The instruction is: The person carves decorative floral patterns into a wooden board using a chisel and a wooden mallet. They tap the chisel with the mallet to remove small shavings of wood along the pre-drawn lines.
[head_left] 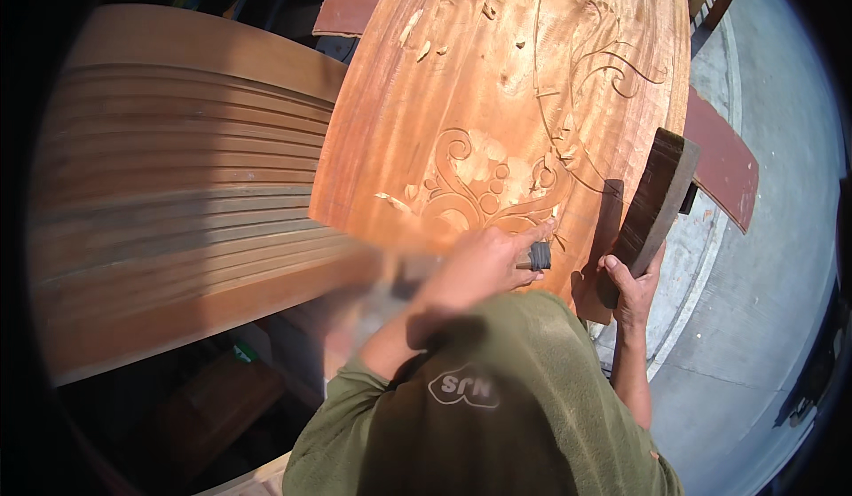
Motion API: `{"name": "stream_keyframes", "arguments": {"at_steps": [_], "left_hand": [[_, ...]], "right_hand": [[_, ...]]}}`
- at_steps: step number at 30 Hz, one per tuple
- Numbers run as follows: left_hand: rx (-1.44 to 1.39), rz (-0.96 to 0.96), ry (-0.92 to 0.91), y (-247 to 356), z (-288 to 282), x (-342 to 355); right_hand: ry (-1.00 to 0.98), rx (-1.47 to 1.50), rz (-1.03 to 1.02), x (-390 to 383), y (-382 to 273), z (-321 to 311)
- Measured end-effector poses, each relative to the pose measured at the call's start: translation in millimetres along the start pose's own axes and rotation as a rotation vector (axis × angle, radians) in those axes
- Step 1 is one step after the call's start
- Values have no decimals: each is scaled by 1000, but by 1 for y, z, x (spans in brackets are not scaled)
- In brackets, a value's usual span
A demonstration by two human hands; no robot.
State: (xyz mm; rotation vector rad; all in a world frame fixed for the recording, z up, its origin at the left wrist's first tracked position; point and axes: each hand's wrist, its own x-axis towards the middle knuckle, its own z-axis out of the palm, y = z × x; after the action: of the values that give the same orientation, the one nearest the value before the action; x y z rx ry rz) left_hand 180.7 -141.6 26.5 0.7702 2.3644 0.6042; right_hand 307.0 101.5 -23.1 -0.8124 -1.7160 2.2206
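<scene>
A large reddish-brown wooden panel (399, 123) lies before me, with raised scrolls and round beads carved near its close edge. Over this carving, my left hand (484, 265) is closed around a chisel (538, 256) whose end is bound in black wrapping; its blade is hidden. The index finger stretches along the carved wood. At the panel's right edge, my right hand (635, 290) grips the lower end of a dark wooden mallet (654, 208), held tilted and apart from the chisel. A drawn, partly cut scroll line (603, 61) runs up the panel's right side.
Wood chips (423, 51) are scattered over the panel. A grooved wooden piece (177, 168) stands close by on the left. Reddish boards (723, 159) stick out beneath the panel. Grey concrete floor (772, 256) stretches along the right.
</scene>
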Motion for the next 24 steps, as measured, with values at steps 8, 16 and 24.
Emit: {"name": "stream_keyframes", "arguments": {"at_steps": [8, 16, 24], "left_hand": [[-145, -206, 191, 9, -23, -12], [-1193, 125, 829, -60, -94, 17], [-1431, 172, 945, -78, -118, 118]], "right_hand": [[15, 56, 61, -20, 22, -22], [43, -85, -126, -17, -6, -13], [95, -185, -146, 8, -39, 51]]}}
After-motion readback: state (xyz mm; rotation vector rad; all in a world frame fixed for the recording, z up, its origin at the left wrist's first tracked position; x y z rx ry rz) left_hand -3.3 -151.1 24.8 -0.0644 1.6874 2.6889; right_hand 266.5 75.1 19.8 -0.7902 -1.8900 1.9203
